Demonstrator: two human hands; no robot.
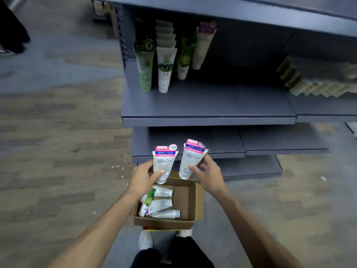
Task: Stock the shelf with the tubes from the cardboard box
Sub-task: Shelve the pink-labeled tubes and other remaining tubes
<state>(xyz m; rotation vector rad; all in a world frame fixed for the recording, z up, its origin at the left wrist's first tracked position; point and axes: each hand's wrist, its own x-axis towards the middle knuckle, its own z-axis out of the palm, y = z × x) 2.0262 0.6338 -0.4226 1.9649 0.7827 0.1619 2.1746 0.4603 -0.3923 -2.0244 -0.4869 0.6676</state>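
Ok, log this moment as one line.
left hand: holds tube | right hand: holds second tube | box: tubes left, on floor | shelf: four rows at left, room beside

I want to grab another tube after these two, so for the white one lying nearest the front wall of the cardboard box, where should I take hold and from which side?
Probably pinch the white tube across its body, coming straight down from above. It lies on its side with its cap pointing right, hard against the front wall of the cardboard box, so a side approach looks blocked.
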